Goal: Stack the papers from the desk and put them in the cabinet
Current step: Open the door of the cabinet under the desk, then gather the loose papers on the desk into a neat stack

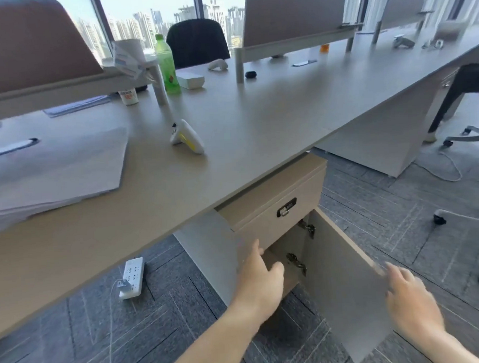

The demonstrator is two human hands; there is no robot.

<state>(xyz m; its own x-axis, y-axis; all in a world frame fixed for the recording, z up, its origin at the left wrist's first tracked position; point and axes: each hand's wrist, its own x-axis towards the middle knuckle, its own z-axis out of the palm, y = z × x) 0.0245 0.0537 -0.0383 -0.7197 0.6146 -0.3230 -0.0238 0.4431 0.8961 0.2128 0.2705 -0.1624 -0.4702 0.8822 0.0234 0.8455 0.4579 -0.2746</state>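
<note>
A pile of white papers (52,173) lies on the left of the desk (229,120). Under the desk stands the cabinet (273,196), its lower door (342,281) swung open toward me and a shut drawer above. My left hand (260,281) reaches at the cabinet's opening, fingers spread, holding nothing. My right hand (408,297) is at the door's top outer edge, fingertips touching it, fingers apart. The cabinet's inside is mostly hidden by my left hand and the door.
On the desk are a white handheld device (186,137), a green bottle (167,65), a small white bottle (128,96) and a white box (190,80). A power strip (132,277) with a cable lies on the carpet. Office chairs stand at the right.
</note>
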